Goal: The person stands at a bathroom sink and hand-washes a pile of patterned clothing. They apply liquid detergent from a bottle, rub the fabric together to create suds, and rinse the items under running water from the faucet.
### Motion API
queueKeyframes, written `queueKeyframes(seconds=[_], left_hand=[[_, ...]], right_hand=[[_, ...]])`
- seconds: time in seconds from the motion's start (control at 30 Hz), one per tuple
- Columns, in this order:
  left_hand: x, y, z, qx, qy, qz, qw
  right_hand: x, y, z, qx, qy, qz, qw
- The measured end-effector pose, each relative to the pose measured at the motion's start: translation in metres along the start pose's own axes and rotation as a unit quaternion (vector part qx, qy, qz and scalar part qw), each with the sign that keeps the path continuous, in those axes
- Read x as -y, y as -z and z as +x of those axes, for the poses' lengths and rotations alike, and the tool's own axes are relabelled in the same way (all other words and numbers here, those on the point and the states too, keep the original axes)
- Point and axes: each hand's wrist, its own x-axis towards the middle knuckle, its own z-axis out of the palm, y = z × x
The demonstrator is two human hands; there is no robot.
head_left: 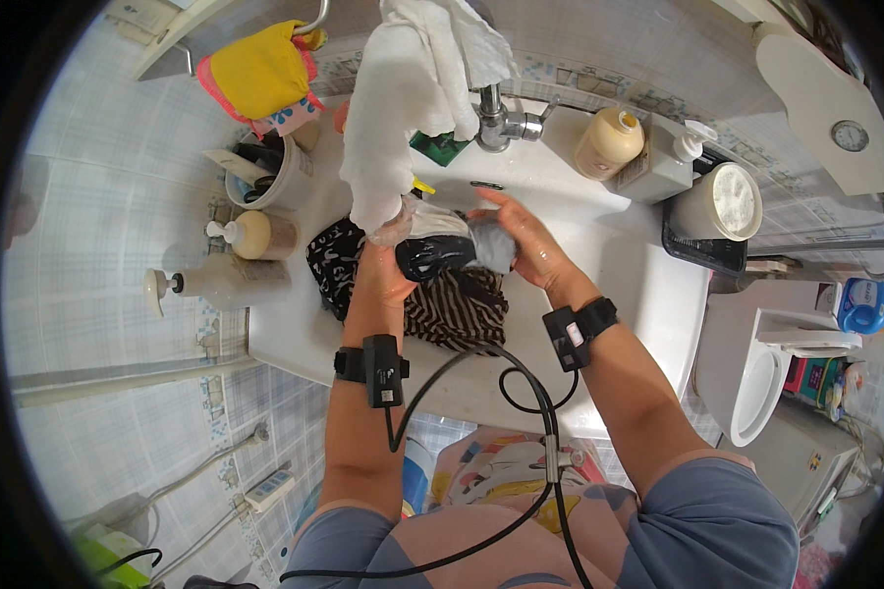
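Note:
Over the white washbasin (580, 294), both hands are at a wet bundle (440, 250) in black, white and grey that looks like cloth. My left hand (391, 273) grips its left side, with some fingers hidden behind a hanging white towel (388, 128) and a clear, wet-looking patch. Around the grey end (491, 245) curls my right hand (530, 240), its upper fingers reaching over the top. Beneath the bundle lies a brown-and-black striped cloth (457, 312). A black cloth with a white pattern (334, 260) spreads beside my left hand.
A chrome faucet (498, 128) rises at the back, near a green item (440, 147). Pump bottles (255, 236) and a white tub (283, 177) line the left rim. To the right stand a cream bottle (609, 145), a grey pump bottle (658, 162) and a white bucket (722, 201). Cables (535, 378) hang between my forearms.

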Motion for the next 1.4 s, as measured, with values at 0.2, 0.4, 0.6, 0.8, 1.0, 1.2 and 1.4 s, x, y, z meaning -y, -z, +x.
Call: queueKeyframes(seconds=[0.2, 0.4, 0.6, 0.8, 1.0, 1.2, 1.4], left_hand=[[0.000, 0.022, 0.004, -0.021, -0.031, 0.156, 0.987], [-0.014, 0.039, -0.005, 0.024, -0.045, 0.098, 0.994], [-0.003, 0.034, -0.011, 0.001, 0.003, 0.048, 0.999], [0.018, 0.014, -0.011, -0.007, 0.057, -0.085, 0.995], [0.033, 0.027, -0.015, -0.006, -0.140, 0.182, 0.973], [0.049, -0.020, 0.005, -0.248, 0.026, 0.035, 0.968], [0.039, 0.050, 0.001, -0.002, 0.007, -0.115, 0.993]], right_hand=[[-0.005, -0.007, 0.006, 0.032, -0.119, -0.078, 0.989], [0.006, 0.012, 0.009, 0.016, -0.027, 0.167, 0.985], [0.014, -0.006, 0.012, 0.054, 0.034, 0.182, 0.981], [0.005, -0.050, 0.018, -0.008, 0.207, -0.256, 0.944], [-0.024, -0.098, -0.014, 0.029, 0.361, -0.565, 0.742], [-0.014, -0.065, 0.074, -0.090, 0.314, -0.632, 0.703], [-0.025, -0.098, 0.033, -0.082, 0.330, -0.608, 0.718]])
